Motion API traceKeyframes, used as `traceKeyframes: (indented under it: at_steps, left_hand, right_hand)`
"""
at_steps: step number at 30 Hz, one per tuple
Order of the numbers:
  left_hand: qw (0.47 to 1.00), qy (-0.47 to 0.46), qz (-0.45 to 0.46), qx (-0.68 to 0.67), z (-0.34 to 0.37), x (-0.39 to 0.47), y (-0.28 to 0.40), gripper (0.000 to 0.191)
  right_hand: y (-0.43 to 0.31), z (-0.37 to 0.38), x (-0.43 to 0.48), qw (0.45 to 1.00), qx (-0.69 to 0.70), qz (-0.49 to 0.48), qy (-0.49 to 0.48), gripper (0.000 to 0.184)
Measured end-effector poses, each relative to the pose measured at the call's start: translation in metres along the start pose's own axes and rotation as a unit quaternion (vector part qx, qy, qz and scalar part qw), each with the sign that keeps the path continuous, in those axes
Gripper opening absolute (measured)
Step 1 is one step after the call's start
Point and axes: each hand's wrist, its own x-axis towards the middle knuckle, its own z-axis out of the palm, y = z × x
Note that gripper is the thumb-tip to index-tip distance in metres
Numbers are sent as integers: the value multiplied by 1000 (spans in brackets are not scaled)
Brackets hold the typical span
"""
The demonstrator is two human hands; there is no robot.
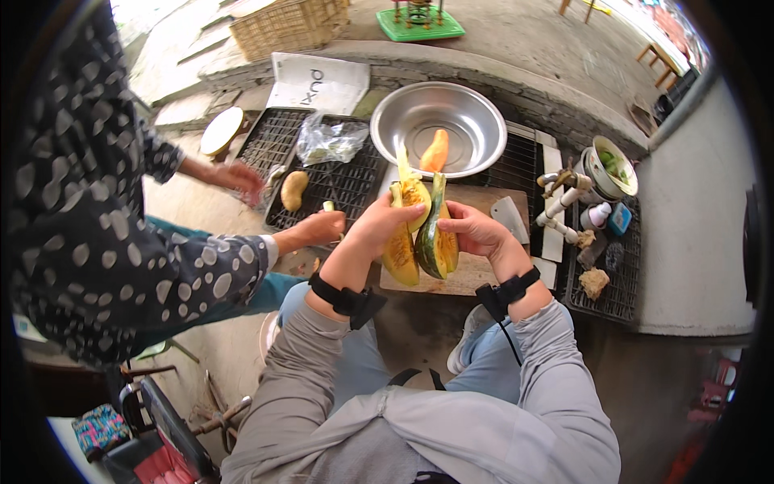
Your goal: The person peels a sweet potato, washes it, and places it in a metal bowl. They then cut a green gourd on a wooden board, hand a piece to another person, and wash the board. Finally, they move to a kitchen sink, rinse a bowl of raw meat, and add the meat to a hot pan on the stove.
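My left hand grips yellow-fleshed pumpkin pieces with seeds and pulp showing. Close beside it, my right hand holds green-skinned pumpkin pieces, cut faces partly turned away. Both hands are above a wooden cutting board. A cleaver's broad blade lies on the board's right part. Beyond the board stands a wide steel basin, with a peeled orange piece at its near side; whether that piece rests inside is hard to tell.
Another person's hand holds a pale piece near my left arm. A potato and a plastic bag lie on black crates at left. At right are a tap on white pipes, bowls with greens and a scrubber.
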Motion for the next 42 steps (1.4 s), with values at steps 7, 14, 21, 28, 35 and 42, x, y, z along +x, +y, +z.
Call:
traceKeyframes:
  at_steps: [7,14,21,28,35,42]
  left_hand:
    - [998,20,33,-49,-8,-61,57,31]
    - [1000,-7,-17,-15,-24,-113,103,43]
    - [992,-40,-117,13,-45,-125,137,50]
    - [992,51,-53,100,-55,-141,165,47]
    - [991,86,15,104,-81,-138,164,46]
    - [974,111,30,195,-103,-146,168,60]
  right_hand:
    - [-26,77,14,997,-13,-3,-79,44]
    - [-36,135,24,994,-94,-1,-62,51]
    - [-47,163,60,986,-135,73,-70,42]
    - [-62,192,87,978,-184,89,-49,34]
    - [-64,209,91,955,-293,3,-34,44]
    - [-48,238,86,781,-594,-148,124,61]
